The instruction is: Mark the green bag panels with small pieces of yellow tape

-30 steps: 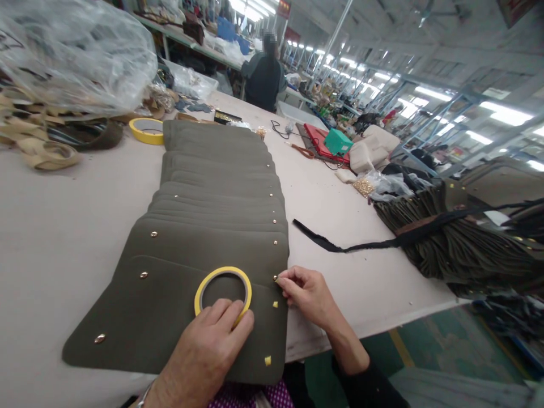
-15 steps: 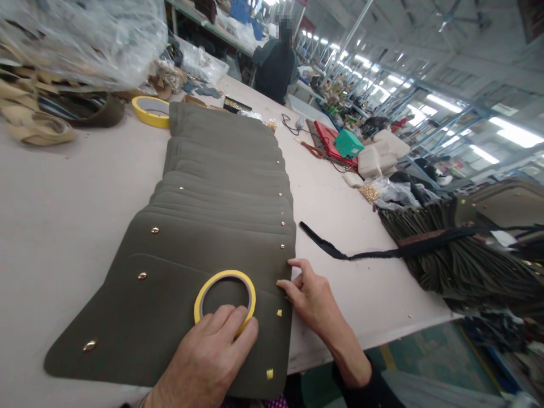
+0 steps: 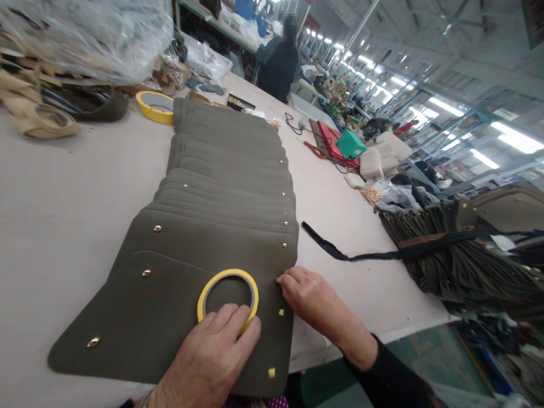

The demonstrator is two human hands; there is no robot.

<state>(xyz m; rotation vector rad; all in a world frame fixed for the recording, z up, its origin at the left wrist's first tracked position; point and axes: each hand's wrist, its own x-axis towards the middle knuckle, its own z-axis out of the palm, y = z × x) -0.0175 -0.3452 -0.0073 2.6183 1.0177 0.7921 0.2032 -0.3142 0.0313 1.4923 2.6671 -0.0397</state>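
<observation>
My left hand (image 3: 210,354) is closed around the near side of a roll of yellow tape (image 3: 202,300), which rests on the top dark olive panel (image 3: 182,345). This panel lies over a long fanned row of similar panels (image 3: 229,153) with gold studs (image 3: 147,273) along both sides. At the top panel's right edge, my right hand (image 3: 302,290) touches the surface with curled fingers pressed together. Whatever is under those fingertips is hidden. Two small pieces of yellow tape, one at mid-edge (image 3: 281,313) and one near the front corner (image 3: 271,373), stick to the panel below that hand.
A second yellow tape roll (image 3: 155,110) lies at the far left near tan straps (image 3: 46,122) and clear plastic (image 3: 97,45). Rightward are a black strip (image 3: 323,241), a bundle of olive panels (image 3: 437,260) and a green box (image 3: 351,144). Another person (image 3: 278,65) is farther back.
My right thumb and forefinger were apart, with a yellow bit at the thumb tip; now the fingers are together on the panel's edge. My left hand keeps its hold on the tape roll.
</observation>
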